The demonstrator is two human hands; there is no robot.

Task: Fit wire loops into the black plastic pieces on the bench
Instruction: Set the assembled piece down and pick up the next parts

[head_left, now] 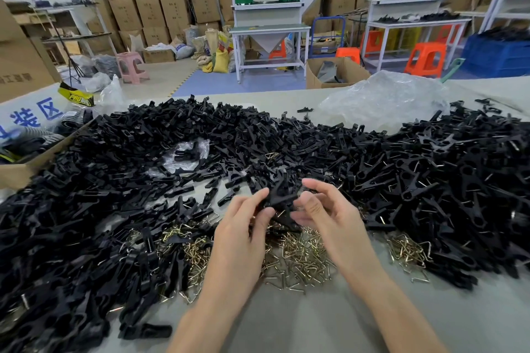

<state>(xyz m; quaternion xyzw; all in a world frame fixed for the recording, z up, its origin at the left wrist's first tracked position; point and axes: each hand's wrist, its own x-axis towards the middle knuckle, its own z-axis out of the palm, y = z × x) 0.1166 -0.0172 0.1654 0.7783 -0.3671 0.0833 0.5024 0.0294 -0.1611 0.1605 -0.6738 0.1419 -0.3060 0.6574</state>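
Piece [279,199]: black plastic, held up off the bench [286,321] between both hands, over the near edge of the heap, centre of view.
Left hand [241,226]: thumb and forefinger pinch its left side; the other fingers are tucked under, out of sight.
Right hand [324,209]: fingers curled over the right side, thumb pressing in from the near side.
Axis: long axis looks to run roughly away from the person, far end raised. It's blurred, so low confidence.
Key relation: loops [301,255] lie directly below and just nearer than the held part. Both hands are about equally close, with the right a bit more above them. My read is that either hand has to let go to fetch one.
Stage: probably seating a loop, or just about to.
Unclear: brass glint under the left thumb; can't tell whether that loop is already in the part or lying in the heap behind. Could be two black parts in the grip, not one.
Pile [430,180]: loose black parts cover most of the bench on the left, far side and right; a second loop patch [407,249] sits to the right.
Outer: clear bag [384,100] at far right, carton [17,175] at the left edge, cut off.
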